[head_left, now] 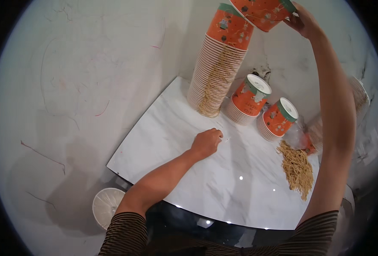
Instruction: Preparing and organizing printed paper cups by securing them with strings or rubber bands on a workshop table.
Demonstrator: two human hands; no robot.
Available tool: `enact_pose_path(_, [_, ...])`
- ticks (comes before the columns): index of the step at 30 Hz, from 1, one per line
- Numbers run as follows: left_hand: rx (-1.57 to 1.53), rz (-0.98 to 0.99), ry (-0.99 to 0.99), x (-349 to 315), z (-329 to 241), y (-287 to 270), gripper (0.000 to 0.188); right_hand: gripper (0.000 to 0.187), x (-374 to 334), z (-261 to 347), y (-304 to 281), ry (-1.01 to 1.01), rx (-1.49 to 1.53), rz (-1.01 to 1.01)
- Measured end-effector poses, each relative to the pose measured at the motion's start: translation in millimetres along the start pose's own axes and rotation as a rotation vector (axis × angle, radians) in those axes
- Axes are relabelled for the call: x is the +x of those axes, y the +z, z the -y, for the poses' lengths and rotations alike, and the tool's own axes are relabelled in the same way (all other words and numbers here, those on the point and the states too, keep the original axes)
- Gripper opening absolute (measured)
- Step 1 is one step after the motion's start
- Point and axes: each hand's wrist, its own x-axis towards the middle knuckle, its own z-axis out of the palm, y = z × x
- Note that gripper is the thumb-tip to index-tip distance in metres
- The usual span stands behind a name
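High at the upper right, my right hand (304, 23) grips an orange paper tub (263, 13) with a green band, tilted and partly cut off by the frame's top. Just left of it rises a tall stack of nested paper tubs (219, 70), upside down, its top one orange and green. Brown streaks run down the stack's pale rims. My left hand (207, 144) is closed low over the white marbled table (189, 187), in front of the stack; whatever its fingers may hold is hidden.
Two shorter stacks of upside-down tubs, a middle stack (249, 100) and a right stack (278, 119), stand beside the tall one. A heap of thin tan strips (298, 170) lies at the table's right. A lined white bin (105, 207) is at lower left. More tubs (360, 98) lean behind my right arm.
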Motion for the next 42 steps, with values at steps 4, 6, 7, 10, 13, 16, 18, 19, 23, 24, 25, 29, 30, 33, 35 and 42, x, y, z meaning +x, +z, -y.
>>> enact_pose_path(4, [-0.025,0.008,-0.035,0,-1,-4,0.010,0.021,22,-9,32,0.055,-0.054,-0.001])
enact_pose_path(6, [-0.029,0.039,-0.062,3,-4,-5,0.010,0.022,36,-14,36,0.081,-0.097,0.003])
enact_pose_path(7, [-0.034,0.069,-0.084,3,-5,-5,0.011,0.022,42,-18,36,0.101,-0.142,0.006])
enact_pose_path(10, [-0.028,0.068,-0.081,-2,-2,-8,0.010,0.023,53,-33,49,0.119,-0.121,0.027])
enact_pose_path(13, [0.001,0.076,-0.111,-7,2,-11,0.010,0.024,66,-45,69,0.181,-0.162,0.015])
enact_pose_path(16, [-0.065,0.111,-0.024,9,-21,7,0.010,0.027,119,-44,-5,0.124,0.287,1.284])
enact_pose_path(18, [-0.010,0.076,-0.076,1,-6,-4,0.008,0.027,100,-62,56,0.152,0.038,0.696])
enact_pose_path(19, [0.011,0.046,-0.066,-4,-2,-8,0.006,0.028,84,-60,76,0.178,-0.254,0.057])
enact_pose_path(23, [-0.003,0.020,-0.043,-2,-2,-3,0.006,0.028,72,-53,72,0.172,-0.295,0.083])
enact_pose_path(24, [0.007,0.036,-0.055,-2,-4,-2,0.006,0.028,72,-55,70,0.177,-0.292,0.087])
enact_pose_path(25, [0.019,0.051,-0.070,-1,-5,-2,0.006,0.028,72,-56,70,0.181,-0.288,0.094])
enact_pose_path(29, [-0.001,0.041,-0.032,1,-5,0,0.005,0.026,83,-54,67,0.186,-0.303,0.111])
enact_pose_path(30, [0.001,0.039,-0.030,1,-6,-1,0.005,0.026,85,-53,68,0.185,-0.344,0.147])
enact_pose_path(33, [0.017,0.042,-0.069,-4,-2,-7,0.005,0.025,78,-63,88,0.201,-0.372,0.209])
enact_pose_path(35, [0.003,0.062,-0.067,-2,-5,-6,0.005,0.025,88,-71,76,0.217,-0.391,0.191])
enact_pose_path(42, [0.025,0.061,-0.062,-3,-2,-6,0.005,0.024,62,-82,88,0.209,-0.330,0.206])
